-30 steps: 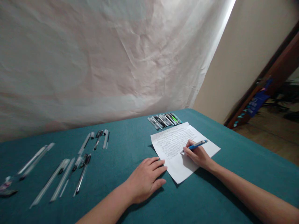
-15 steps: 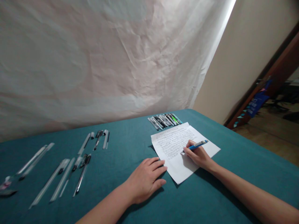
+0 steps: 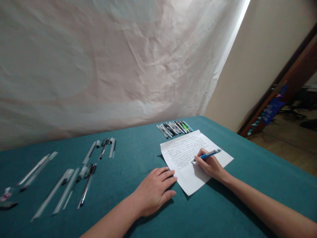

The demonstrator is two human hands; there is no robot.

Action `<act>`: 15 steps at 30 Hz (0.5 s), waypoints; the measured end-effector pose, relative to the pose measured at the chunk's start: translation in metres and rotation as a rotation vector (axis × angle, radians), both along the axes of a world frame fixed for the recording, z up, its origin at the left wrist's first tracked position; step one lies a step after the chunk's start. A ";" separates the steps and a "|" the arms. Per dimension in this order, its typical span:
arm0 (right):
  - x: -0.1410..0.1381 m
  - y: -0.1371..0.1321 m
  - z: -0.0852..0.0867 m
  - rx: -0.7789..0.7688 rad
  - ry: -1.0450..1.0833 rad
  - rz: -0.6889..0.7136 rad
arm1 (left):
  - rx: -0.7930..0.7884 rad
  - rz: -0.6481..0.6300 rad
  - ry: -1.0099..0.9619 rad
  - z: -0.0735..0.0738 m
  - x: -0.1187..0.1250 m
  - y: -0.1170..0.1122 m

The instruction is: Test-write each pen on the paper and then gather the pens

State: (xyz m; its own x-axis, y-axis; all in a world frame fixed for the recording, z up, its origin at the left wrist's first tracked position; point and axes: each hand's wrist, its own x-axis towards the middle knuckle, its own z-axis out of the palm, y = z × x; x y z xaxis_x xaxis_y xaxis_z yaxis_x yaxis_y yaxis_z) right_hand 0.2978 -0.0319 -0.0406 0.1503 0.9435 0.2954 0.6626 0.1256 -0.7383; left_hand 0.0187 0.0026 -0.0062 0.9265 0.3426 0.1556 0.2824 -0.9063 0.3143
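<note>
Clock centred on paper (image 3: 190, 181). Right hand (image 3: 209, 165): fingers closed in a writing pinch on blue pen (image 3: 209, 153), tip at paper's middle by the handwriting, tail toward 2. Left hand (image 3: 156, 189): at 8, flat on green cloth (image 3: 133, 155), holding nothing, fingers loosely spread, fingertips at paper's edge. Pen row (image 3: 174, 129) at 11, loose pens and parts (image 3: 86, 187) around 9.

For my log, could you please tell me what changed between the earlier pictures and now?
Nothing visibly moved; nothing was taken hold of or let go. The right hand still holds the slim blue pen over the white, handwritten paper sheet, and the left hand stays at the sheet's edge.
</note>
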 end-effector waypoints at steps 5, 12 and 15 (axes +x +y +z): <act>0.002 0.000 0.000 0.002 0.051 -0.049 | -0.007 0.012 -0.004 0.001 0.000 -0.001; 0.001 -0.001 0.000 -0.041 0.153 -0.120 | -0.019 0.011 0.008 0.003 0.000 -0.001; -0.005 -0.002 0.004 0.013 0.093 -0.076 | -0.031 0.018 -0.029 0.005 -0.002 -0.003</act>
